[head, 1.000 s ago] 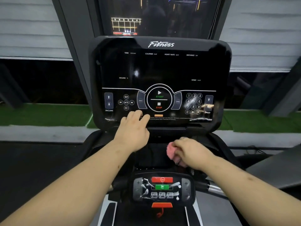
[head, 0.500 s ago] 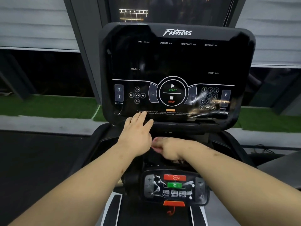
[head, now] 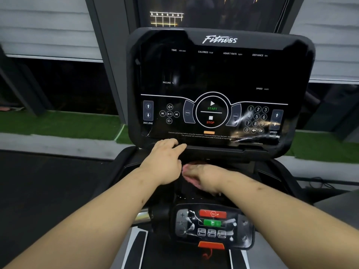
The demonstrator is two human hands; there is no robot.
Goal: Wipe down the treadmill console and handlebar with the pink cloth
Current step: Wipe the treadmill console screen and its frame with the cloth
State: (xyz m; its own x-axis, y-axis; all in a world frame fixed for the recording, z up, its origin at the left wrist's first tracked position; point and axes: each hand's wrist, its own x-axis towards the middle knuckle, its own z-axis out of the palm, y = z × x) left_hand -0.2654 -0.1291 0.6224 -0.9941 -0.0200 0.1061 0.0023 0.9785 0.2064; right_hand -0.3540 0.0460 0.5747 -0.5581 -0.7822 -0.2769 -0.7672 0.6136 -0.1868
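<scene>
Your right hand (head: 206,176) lies flat on the pink cloth (head: 191,181), pressing it down just below the console (head: 219,74) — mid-wipe, I'd say. Left hand (head: 165,160), fingers straight, rests on the console's lower edge. Next — likely sweep sideways; handlebar (head: 141,217) looks not yet done.

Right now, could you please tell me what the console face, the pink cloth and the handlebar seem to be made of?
Console face: glossy black plastic or glass, given its reflections; clear film seems to peel at its lower right. Pink cloth: soft fabric, possibly microfibre; blurred. Handlebar: exposed section looks like polished metal, silvery and shiny.
</scene>
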